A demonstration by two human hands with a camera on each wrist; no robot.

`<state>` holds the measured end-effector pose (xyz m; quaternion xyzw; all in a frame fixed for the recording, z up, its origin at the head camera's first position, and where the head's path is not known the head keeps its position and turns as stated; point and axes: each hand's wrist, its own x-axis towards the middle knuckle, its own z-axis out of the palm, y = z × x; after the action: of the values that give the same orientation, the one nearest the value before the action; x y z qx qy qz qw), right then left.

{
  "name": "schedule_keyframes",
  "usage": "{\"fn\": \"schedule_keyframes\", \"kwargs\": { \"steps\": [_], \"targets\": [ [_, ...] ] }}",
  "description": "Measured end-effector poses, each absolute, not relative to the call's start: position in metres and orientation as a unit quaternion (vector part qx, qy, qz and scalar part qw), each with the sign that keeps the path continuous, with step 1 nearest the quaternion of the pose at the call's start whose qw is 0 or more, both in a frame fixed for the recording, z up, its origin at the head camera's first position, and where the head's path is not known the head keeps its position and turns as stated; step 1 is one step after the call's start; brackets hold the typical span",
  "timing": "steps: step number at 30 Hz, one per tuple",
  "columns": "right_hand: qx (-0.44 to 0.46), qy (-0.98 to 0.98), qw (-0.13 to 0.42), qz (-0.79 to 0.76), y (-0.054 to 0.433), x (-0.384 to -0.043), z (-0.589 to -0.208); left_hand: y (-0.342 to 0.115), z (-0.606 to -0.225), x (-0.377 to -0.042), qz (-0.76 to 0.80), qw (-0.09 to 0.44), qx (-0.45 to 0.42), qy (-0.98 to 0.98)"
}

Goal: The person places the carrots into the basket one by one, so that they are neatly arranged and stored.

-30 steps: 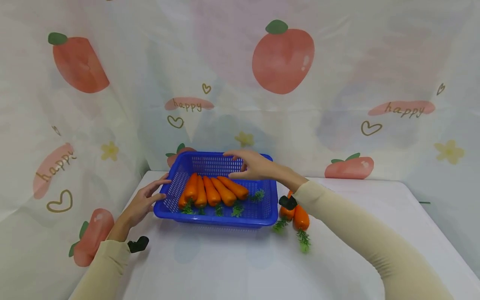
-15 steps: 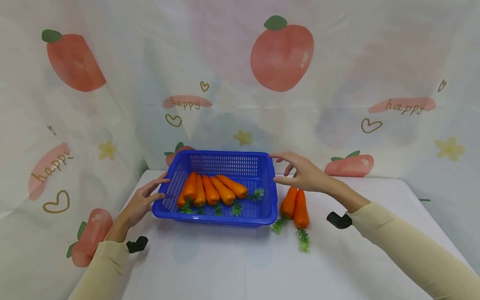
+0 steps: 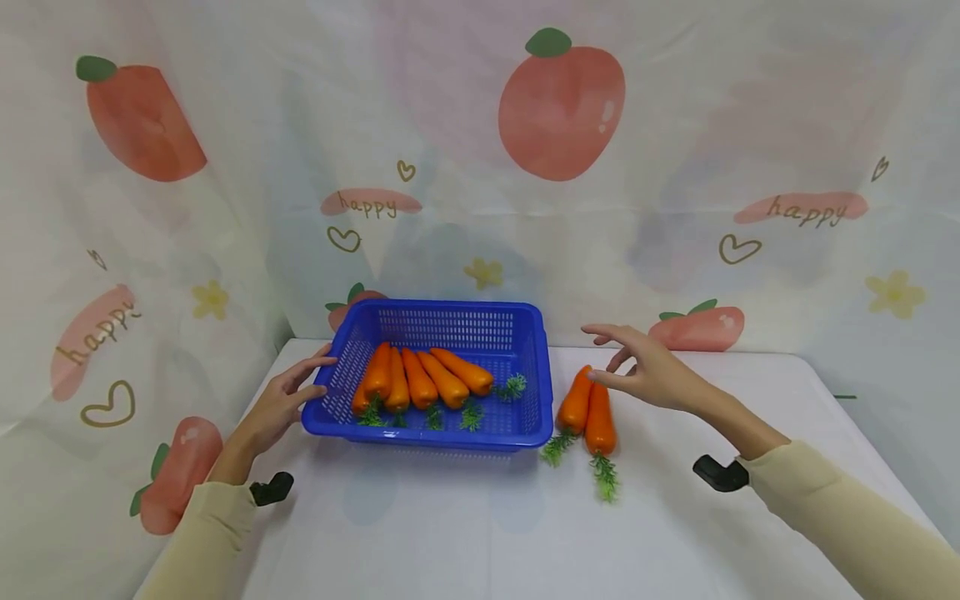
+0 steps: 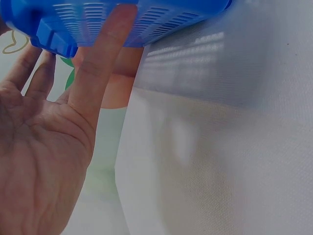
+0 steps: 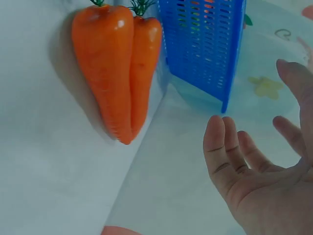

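Observation:
A blue plastic basket [image 3: 525,437] with slotted walls stands on the table and holds several orange carrots [image 3: 422,379] with green tops, lying side by side toward its left. At the basket's left end my left hand [image 3: 279,408] touches the outer wall and rim, its fingers mostly straight; the left wrist view shows one digit laid along the slotted wall [image 4: 161,19]. To the right of the basket lie two more carrots [image 3: 600,421], side by side with tops toward me. Over their tips hovers my right hand [image 3: 656,371], fingers spread and holding nothing.
A white cloth covers the table [image 3: 450,525]. Close behind and to the left hangs a pale curtain [image 3: 675,108] printed with fruit, hearts and words. Each wrist carries a dark device [image 3: 720,473].
My right hand has left the space above the basket and moved right, then down toward the two loose carrots. The left hand stays at the basket's left end.

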<state>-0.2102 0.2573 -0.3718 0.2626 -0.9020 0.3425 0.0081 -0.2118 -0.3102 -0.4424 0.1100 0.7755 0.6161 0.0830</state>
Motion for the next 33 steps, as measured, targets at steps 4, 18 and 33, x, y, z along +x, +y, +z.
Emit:
{"fn": "schedule_keyframes", "kwargs": {
  "steps": [4, 18, 33],
  "targets": [
    [0.229, -0.902, -0.024, 0.366, 0.263, -0.208, -0.381, -0.310, -0.443, -0.213, 0.613, 0.083, 0.110, 0.778],
    [0.134, -0.897, -0.118, 0.405, 0.267, -0.210, -0.424, -0.310, -0.443, -0.213, 0.614, 0.083, 0.119, 0.776],
    [0.083, -0.900, -0.166, 0.393, 0.267, -0.211, -0.444, -0.311, -0.443, -0.214, 0.620, 0.086, 0.116, 0.771]
  ]
}}
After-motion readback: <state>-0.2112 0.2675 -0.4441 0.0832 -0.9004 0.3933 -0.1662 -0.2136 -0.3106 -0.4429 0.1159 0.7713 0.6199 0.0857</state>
